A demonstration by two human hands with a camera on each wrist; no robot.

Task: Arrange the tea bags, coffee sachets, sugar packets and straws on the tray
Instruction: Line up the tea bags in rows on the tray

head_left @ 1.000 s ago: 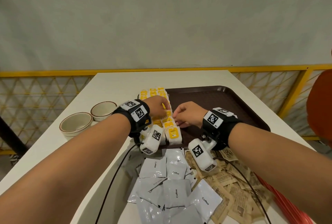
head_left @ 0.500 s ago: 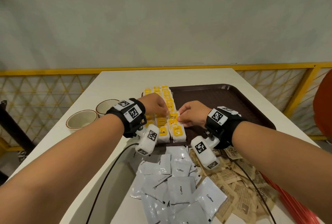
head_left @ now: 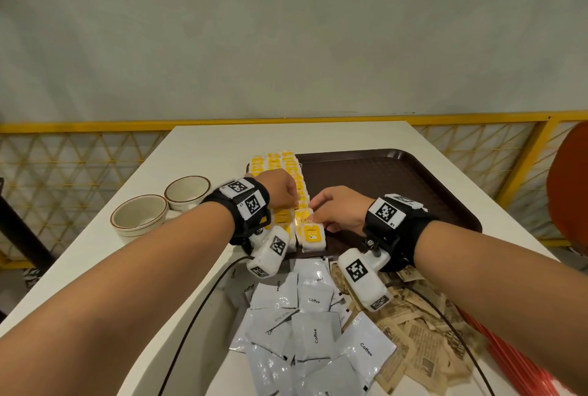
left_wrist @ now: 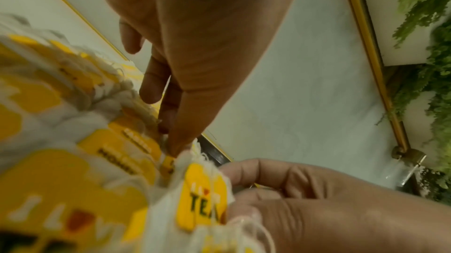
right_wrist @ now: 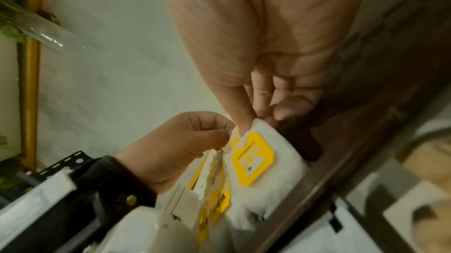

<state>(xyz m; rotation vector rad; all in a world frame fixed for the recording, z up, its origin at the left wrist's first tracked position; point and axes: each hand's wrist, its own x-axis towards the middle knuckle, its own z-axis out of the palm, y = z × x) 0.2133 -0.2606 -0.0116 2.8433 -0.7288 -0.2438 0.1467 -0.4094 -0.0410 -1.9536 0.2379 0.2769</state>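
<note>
The tea bags (head_left: 288,205) lie in long rows running away along the left side of the tray (head_left: 397,179). Both hands meet over the right row: left hand (head_left: 280,189) and right hand (head_left: 337,208) each pinch a bag.

White tabletop (head_left: 203,154) with tray and loose packets

A brown tray (head_left: 397,173) lies far right; two bowls (head_left: 159,208) sit left; coffee sachets (head_left: 315,335), brown sugar packets (head_left: 423,341) and red straws (head_left: 515,360) lie heaped near the front edge.
</note>
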